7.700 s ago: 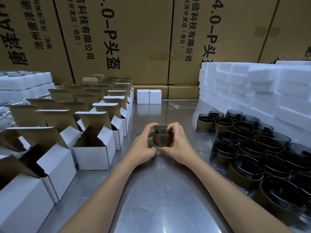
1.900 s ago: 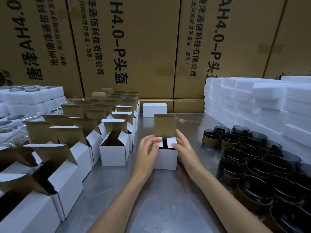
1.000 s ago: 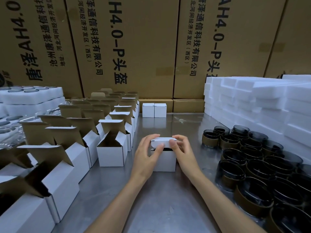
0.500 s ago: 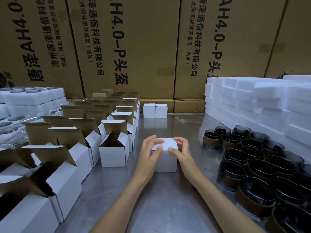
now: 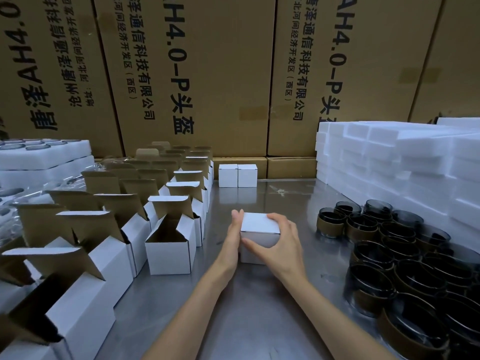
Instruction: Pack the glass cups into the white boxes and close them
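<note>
Head view: a closed white box (image 5: 259,231) stands on the steel tabletop (image 5: 259,302) near its middle, lid flat; what it holds cannot be seen. The left hand (image 5: 232,240) lies flat against the box's left wall, fingers straight, fingertips reaching past the top edge. The right hand (image 5: 281,245) grips the box from the right, fingers curled over the top right corner and thumb across the front wall. Along the left edge stand rows of open boxes (image 5: 170,245), flaps up; the nearest one looks empty, the others' insides are hidden. Two closed boxes (image 5: 237,175) sit touching at the far edge. Dark glass cups (image 5: 389,250) with brown bands crowd the right side, the nearest cut off by the frame. Behind them are stacked white foam blocks (image 5: 402,162). Foam trays (image 5: 44,157) at far left hold round things too dim to make out.
</note>
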